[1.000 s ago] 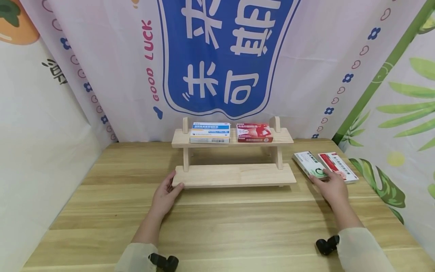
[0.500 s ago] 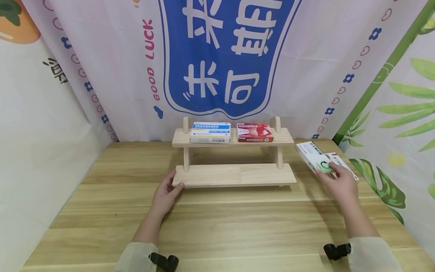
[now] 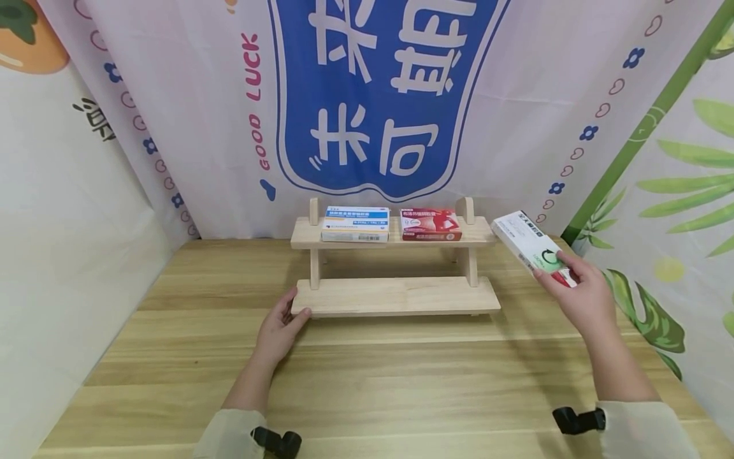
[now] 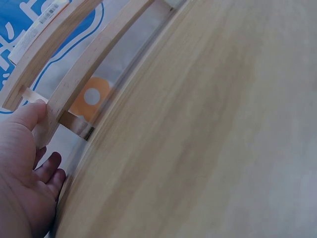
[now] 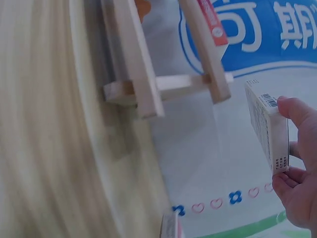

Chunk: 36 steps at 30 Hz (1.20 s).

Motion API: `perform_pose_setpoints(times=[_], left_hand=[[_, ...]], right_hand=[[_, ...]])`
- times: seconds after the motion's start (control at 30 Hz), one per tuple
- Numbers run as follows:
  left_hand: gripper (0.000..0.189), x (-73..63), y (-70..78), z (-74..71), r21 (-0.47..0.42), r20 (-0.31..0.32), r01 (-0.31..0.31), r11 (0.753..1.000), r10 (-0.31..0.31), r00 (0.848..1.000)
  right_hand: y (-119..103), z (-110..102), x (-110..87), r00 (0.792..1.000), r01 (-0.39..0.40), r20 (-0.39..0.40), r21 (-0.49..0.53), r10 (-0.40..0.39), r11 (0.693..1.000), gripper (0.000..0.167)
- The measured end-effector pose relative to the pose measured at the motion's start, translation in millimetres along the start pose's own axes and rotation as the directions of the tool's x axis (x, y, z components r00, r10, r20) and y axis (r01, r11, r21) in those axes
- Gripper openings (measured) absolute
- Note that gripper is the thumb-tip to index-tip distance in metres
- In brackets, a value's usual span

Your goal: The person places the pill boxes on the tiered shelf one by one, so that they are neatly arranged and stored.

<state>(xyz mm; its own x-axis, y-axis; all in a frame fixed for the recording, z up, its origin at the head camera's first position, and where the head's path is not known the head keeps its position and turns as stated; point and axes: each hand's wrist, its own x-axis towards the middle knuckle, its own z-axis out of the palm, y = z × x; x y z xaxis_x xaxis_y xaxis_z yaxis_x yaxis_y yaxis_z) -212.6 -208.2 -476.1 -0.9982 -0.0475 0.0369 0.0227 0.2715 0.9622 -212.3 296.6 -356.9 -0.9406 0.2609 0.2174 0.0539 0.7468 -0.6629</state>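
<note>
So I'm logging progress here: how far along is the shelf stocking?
Done: a blue box and a red box lie on the rack's top shelf. In hand: the right hand holds a green-and-white box in the air; the left hand steadies the lower shelf. Left: another box, mostly hidden behind the right hand.

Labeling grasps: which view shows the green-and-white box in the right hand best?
Head view: the green-and-white box shows its whole printed face, pinched at one end by the right hand. Right wrist shows only its barcoded edge. Left wrist misses it.
</note>
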Motion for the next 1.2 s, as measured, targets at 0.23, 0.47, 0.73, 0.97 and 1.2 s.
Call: perform_pose_setpoints(times=[0.23,0.47,0.73,0.97,1.2], left_hand=[[0.069,0.1,0.0,-0.7,-0.004,0.006,-0.001,1.000,0.001,1.000],[0.068,-0.4,1.2,-1.1,0.004,0.008,-0.002,1.000,0.002,1.000],[0.067,-1.0,3.6,-0.3,-0.008,0.008,-0.014,1.000,0.014,1.000],[0.067,-2.5,4.3,0.3,-0.011,0.006,-0.009,1.000,0.009,1.000],[0.066,-2.6,4.4,0.3,-0.018,0.003,0.001,1.000,-0.001,1.000]], right_hand=[[-34,1,-5.2,0.993,0.117,0.025,0.028,-0.118,0.993,0.073],[-63,14,-10.5,0.966,0.248,0.037,0.134,-0.255,0.959,0.067],[-88,33,-18.3,0.951,0.237,0.160,0.172,-0.265,0.956,0.069],[-103,52,-24.5,0.918,0.271,0.252,0.169,-0.307,0.948,0.069],[-114,73,-28.0,0.882,0.322,0.289,0.204,-0.371,0.925,0.064]])
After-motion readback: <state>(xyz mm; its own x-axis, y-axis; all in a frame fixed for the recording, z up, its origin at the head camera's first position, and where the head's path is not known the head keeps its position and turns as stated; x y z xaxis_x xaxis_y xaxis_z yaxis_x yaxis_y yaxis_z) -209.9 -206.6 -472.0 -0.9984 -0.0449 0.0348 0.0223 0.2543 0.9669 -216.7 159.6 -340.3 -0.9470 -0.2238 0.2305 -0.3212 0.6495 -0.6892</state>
